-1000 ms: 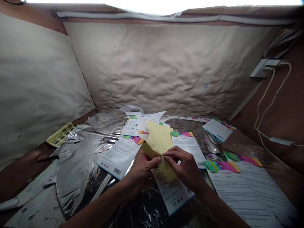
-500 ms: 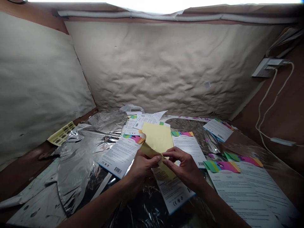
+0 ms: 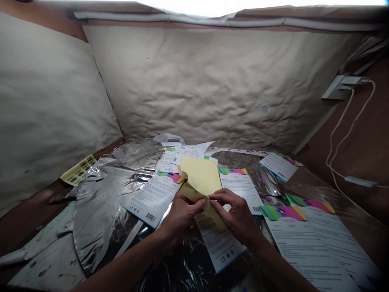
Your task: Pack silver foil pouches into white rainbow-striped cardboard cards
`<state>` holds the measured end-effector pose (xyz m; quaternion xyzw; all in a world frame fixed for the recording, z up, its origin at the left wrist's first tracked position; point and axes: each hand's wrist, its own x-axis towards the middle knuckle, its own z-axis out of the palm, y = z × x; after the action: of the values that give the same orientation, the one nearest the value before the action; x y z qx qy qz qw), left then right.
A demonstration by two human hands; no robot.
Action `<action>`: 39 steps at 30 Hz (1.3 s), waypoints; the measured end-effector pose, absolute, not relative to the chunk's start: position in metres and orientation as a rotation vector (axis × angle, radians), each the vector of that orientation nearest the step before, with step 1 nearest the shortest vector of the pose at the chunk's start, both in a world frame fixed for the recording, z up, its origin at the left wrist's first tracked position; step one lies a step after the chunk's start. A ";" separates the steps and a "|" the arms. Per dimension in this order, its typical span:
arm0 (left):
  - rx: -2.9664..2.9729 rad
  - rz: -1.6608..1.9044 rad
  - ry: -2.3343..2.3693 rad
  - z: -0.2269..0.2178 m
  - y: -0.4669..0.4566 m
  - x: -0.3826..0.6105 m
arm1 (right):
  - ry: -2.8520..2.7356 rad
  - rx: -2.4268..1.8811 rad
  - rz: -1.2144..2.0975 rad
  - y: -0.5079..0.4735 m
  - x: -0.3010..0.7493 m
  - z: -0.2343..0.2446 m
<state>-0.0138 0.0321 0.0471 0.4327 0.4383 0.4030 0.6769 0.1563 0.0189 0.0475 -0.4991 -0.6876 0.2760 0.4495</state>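
Yellow paper [image 3: 202, 174], curl-edged, in the pinch of left hand [image 3: 184, 211] and right hand [image 3: 237, 210]

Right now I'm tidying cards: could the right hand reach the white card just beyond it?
Probably yes: the white card lies close, mostly uncovered, though the right hand is pinching yellow paper.

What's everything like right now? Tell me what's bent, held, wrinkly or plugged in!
Yellow sheet: bent, pinched
Left hand: pinching the sheet
Right hand: pinching it too
Card underneath: partly covered
Silver film: wrinkled
Wall covering: wrinkled
White cables: plugged into the socket
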 end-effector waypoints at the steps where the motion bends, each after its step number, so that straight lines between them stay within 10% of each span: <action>1: 0.990 0.909 0.971 0.046 0.032 -0.015 | -1.712 -1.229 0.652 0.019 0.156 0.047; 20: 0.985 0.881 0.986 0.049 0.034 -0.015 | -1.453 -1.352 0.967 0.050 0.188 0.049; 39: 0.903 1.035 0.996 0.056 0.034 -0.014 | -1.888 -1.685 0.130 0.091 0.267 0.007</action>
<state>-0.0138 0.0336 0.0565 0.3991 0.4403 0.4577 0.6614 0.2670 0.0913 0.0068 -0.6346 -0.7109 0.0490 0.2993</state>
